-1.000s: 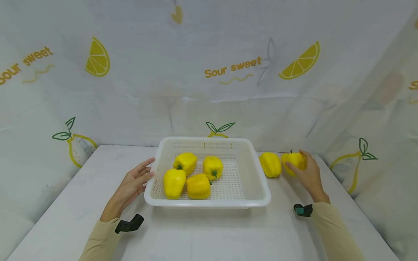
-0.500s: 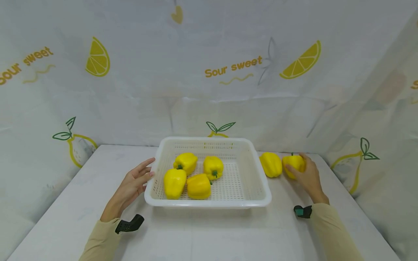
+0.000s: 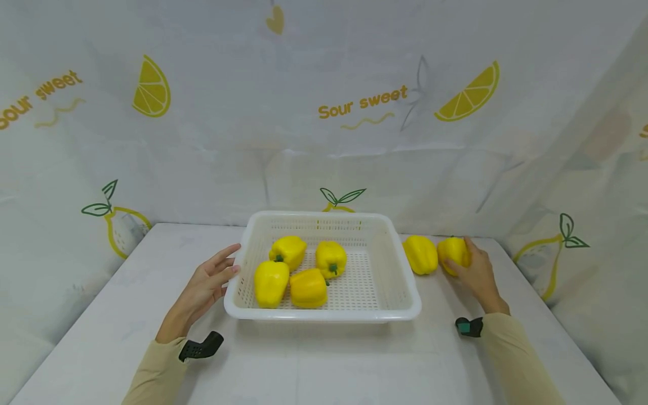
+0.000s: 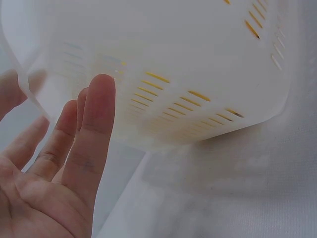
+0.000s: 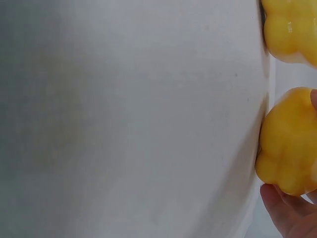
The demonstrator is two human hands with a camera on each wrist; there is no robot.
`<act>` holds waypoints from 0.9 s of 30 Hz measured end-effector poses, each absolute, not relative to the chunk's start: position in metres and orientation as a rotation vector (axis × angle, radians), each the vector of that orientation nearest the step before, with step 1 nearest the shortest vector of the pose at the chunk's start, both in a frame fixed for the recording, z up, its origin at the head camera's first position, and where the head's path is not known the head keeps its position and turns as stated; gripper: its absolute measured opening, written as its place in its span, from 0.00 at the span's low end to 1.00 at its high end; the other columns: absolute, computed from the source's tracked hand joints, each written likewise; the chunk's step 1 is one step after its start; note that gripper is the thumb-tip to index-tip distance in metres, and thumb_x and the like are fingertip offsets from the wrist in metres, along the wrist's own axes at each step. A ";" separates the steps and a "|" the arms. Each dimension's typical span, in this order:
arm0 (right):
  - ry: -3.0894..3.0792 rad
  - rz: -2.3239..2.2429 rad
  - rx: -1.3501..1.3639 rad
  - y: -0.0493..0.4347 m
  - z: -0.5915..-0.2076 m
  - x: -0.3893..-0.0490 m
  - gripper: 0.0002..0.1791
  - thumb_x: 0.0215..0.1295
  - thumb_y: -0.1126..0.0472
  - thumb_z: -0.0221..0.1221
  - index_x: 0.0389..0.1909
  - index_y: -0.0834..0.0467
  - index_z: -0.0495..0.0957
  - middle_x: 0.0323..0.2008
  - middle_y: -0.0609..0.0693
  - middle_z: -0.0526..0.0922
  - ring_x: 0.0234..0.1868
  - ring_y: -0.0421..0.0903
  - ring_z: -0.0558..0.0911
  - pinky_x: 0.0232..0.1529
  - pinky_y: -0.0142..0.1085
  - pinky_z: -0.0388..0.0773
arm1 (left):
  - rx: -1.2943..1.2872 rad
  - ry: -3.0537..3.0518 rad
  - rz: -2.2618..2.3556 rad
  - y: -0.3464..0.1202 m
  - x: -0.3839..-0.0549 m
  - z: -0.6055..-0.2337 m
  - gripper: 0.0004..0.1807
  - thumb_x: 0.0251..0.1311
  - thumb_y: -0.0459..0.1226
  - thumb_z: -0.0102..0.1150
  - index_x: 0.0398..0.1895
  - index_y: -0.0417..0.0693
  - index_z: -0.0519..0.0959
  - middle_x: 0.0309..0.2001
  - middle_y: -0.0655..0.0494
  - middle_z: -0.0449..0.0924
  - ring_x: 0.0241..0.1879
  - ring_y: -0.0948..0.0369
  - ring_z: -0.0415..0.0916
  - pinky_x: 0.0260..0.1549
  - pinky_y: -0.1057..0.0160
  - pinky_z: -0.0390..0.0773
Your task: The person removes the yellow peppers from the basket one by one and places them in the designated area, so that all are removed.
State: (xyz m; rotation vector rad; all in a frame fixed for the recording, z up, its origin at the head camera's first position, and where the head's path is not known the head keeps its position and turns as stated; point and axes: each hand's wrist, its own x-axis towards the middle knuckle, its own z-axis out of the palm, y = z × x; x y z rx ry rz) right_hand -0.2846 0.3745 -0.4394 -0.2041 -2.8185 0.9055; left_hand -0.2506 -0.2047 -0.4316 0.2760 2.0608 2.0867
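In the head view, my right hand point(image 3: 477, 277) grips a yellow bell pepper point(image 3: 451, 253) at the table's back right, thumb in front and fingers round its far side. The right wrist view shows that pepper point(image 5: 290, 144) low over the white surface, with fingertips below it. Just left of it lies another yellow bell pepper point(image 3: 420, 255), close beside the white plastic basket point(image 3: 324, 316). My left hand point(image 3: 202, 288) is at the basket's left rim, fingers extended and loosely spread. In the left wrist view, its fingers point(image 4: 91, 139) stand right by the slotted basket wall point(image 4: 168, 39).
Several yellow bell peppers point(image 3: 309, 288) lie in the left and middle of the basket. Behind the white table point(image 3: 324, 365) hangs a white curtain point(image 3: 233, 140) with lemon prints. A black wrist device point(image 3: 201, 346) sticks out from each sleeve.
My right hand has lowered the held pepper slightly and shifted it a little left, and its stem has tipped back. The left hand and basket stay put.
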 end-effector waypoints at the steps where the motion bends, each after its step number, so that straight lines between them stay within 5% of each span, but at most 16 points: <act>1: -2.822 0.900 -0.205 0.374 -0.439 -0.285 0.46 0.72 0.49 0.55 0.77 0.68 0.42 0.69 0.81 0.51 0.66 0.77 0.57 0.63 0.72 0.57 | 0.277 2.060 2.087 -0.205 -0.251 -0.432 0.37 0.72 0.39 0.53 0.79 0.47 0.50 0.51 0.66 0.77 0.48 0.69 0.80 0.47 0.64 0.84; 27: -2.864 0.835 -0.184 0.376 -0.434 -0.283 0.45 0.75 0.41 0.49 0.75 0.70 0.46 0.69 0.81 0.51 0.68 0.78 0.55 0.65 0.73 0.55 | 0.239 2.099 2.059 -0.204 -0.251 -0.432 0.38 0.72 0.41 0.55 0.79 0.49 0.50 0.51 0.64 0.75 0.48 0.68 0.80 0.48 0.64 0.84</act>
